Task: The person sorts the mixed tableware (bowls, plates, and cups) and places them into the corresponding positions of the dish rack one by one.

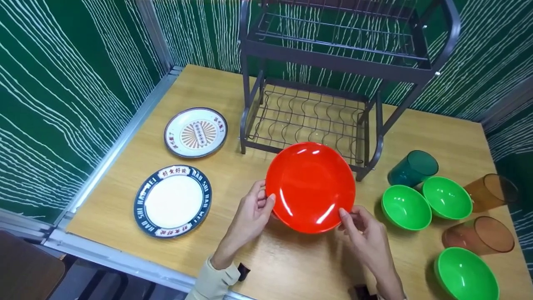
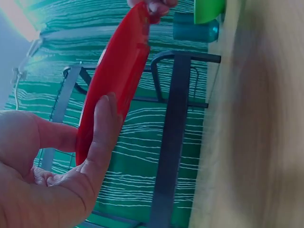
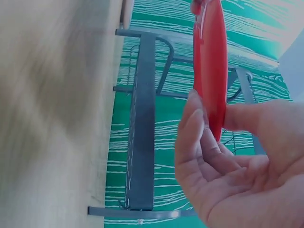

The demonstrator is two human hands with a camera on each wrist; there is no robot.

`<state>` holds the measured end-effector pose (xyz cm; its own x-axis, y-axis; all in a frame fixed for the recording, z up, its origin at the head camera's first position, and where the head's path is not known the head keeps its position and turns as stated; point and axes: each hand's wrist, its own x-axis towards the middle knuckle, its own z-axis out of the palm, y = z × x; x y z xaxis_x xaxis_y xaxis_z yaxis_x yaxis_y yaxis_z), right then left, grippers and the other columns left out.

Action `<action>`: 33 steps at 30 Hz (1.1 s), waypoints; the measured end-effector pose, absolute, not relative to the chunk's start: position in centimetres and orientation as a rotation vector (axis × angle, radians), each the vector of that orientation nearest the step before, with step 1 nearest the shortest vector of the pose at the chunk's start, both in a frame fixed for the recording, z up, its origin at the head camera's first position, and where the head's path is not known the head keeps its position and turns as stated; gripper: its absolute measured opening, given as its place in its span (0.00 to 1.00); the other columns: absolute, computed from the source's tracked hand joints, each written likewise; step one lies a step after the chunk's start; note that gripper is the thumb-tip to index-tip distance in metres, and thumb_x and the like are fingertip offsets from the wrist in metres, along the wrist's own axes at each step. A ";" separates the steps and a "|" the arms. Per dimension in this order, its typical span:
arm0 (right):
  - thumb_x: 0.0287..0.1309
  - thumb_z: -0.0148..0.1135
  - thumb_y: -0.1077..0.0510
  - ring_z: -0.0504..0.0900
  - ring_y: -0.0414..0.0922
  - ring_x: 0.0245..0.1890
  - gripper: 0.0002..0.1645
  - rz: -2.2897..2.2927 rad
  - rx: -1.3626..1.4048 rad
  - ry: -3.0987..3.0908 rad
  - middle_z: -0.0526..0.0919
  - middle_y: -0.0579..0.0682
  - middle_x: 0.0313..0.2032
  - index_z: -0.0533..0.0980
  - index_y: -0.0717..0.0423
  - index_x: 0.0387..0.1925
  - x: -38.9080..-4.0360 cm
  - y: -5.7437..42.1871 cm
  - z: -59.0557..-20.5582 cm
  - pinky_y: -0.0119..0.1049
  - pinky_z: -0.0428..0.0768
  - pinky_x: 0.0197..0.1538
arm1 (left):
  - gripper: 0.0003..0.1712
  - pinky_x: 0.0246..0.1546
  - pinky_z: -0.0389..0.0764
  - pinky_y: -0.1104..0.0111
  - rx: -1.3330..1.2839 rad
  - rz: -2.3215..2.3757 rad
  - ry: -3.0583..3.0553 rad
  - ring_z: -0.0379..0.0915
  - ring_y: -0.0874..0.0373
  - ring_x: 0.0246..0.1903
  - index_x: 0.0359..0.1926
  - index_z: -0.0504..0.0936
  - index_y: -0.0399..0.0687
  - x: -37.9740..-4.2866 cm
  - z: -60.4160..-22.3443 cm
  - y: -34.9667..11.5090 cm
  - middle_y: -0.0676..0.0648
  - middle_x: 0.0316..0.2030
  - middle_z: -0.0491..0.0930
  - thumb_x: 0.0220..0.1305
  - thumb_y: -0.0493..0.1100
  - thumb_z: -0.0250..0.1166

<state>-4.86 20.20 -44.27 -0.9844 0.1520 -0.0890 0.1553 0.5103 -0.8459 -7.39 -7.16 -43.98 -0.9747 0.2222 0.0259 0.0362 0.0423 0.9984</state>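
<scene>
Red plate (image 1: 310, 187) between left hand (image 1: 252, 212) and right hand (image 1: 366, 233), edges pinched.

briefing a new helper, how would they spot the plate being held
Find the dark metal rack on the wooden table. In front of its lower shelf, both hands hold the plate. It is plain red, unlike the two printed white plates at left.
</scene>
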 end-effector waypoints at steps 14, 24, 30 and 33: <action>0.72 0.63 0.54 0.85 0.48 0.32 0.15 -1.729 0.184 2.725 0.88 0.55 0.37 0.80 0.63 0.49 -5.5 19.6 -43.0 0.30 0.85 0.38 | 0.27 0.46 0.85 0.67 0.303 2.060 2.313 0.83 0.56 0.40 0.72 0.60 0.46 -8.1 -42.0 -5.8 0.46 0.58 0.81 0.80 0.50 0.55; 0.72 0.62 0.47 0.86 0.47 0.33 0.19 -1.698 0.121 2.730 0.88 0.51 0.37 0.80 0.59 0.50 -5.7 19.2 -42.5 0.36 0.87 0.40 | 0.24 0.40 0.87 0.63 0.288 2.196 2.459 0.77 0.53 0.25 0.69 0.67 0.44 -8.3 -41.1 -5.5 0.50 0.42 0.86 0.81 0.50 0.53; 0.73 0.60 0.44 0.85 0.48 0.37 0.19 -1.655 0.034 2.761 0.88 0.48 0.39 0.81 0.55 0.50 -5.8 19.2 -42.4 0.34 0.86 0.44 | 0.23 0.36 0.87 0.66 0.325 2.192 2.657 0.79 0.58 0.24 0.68 0.72 0.38 -8.9 -39.8 -5.7 0.47 0.38 0.87 0.80 0.46 0.55; 0.74 0.59 0.45 0.85 0.47 0.39 0.19 -1.615 0.036 2.777 0.88 0.48 0.40 0.81 0.55 0.50 -5.6 19.5 -42.6 0.32 0.84 0.45 | 0.22 0.36 0.87 0.66 0.362 2.191 2.715 0.82 0.60 0.27 0.67 0.73 0.37 -9.5 -38.8 -5.7 0.44 0.42 0.88 0.80 0.44 0.55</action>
